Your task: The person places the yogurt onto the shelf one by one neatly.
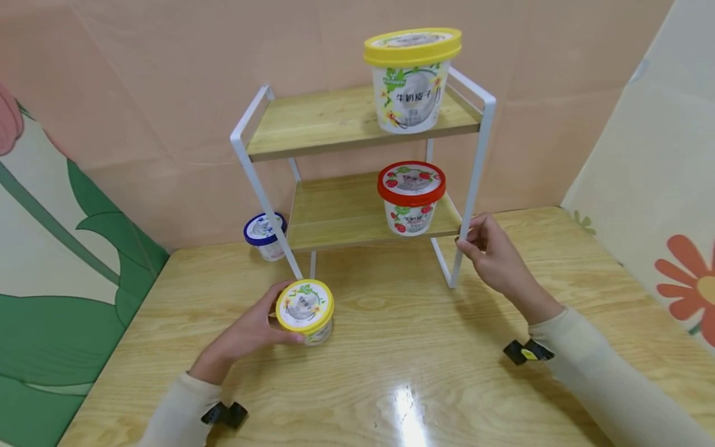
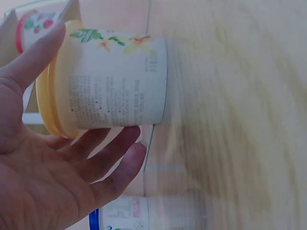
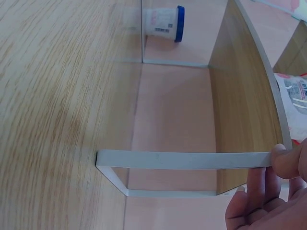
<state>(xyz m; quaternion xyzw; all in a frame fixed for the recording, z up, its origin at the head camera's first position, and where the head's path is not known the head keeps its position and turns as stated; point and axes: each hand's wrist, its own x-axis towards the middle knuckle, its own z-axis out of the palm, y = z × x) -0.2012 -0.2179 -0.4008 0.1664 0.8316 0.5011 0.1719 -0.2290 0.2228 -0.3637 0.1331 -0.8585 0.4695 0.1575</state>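
My left hand (image 1: 254, 326) holds a small ice cream tub with a yellow lid (image 1: 304, 307), thumb on the near side and fingers round the back. In the left wrist view the tub (image 2: 115, 81) shows printed text and yellow flowers on its white side. My right hand (image 1: 494, 254) pinches the white front leg (image 1: 466, 217) of a two-tier shelf, just beside the lower board (image 1: 335, 214). The right wrist view shows thumb and fingers round that metal leg (image 3: 187, 159). A red-lidded tub (image 1: 411, 198) stands on the lower board, toward the right.
A bigger yellow-lidded tub (image 1: 413, 81) stands on the right of the upper board (image 1: 318, 118). Behind the shelf's left leg, a blue-lidded tub (image 1: 265, 236) sits on the wooden table (image 1: 391, 335). A pink backdrop (image 1: 184, 124) rises behind the shelf.
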